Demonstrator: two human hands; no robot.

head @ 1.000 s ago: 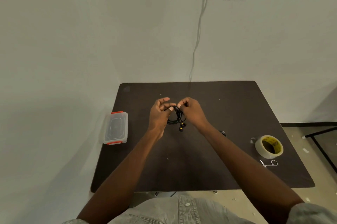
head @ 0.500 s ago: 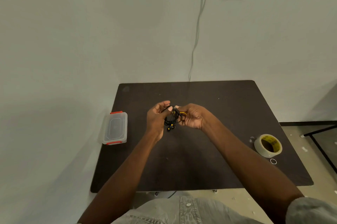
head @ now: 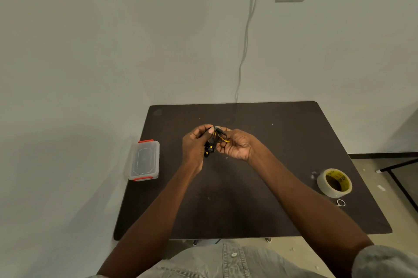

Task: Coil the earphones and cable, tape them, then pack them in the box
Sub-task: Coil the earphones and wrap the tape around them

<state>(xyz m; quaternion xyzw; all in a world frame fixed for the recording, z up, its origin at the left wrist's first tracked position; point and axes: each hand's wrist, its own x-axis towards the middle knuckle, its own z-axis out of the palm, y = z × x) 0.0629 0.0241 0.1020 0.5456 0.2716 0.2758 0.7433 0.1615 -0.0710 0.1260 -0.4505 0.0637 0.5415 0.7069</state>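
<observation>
Above table (head: 260, 198) centre, both hands (head: 217, 144) pinch coiled earphones (head: 213, 142).

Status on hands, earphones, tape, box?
Left hand and right hand both grip the coiled earphones above the table. Tape roll untouched, right. Box lidded, left. Nothing in the way.

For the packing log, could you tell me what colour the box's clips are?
Orange-red clips on the clear box, in the head view.
</observation>
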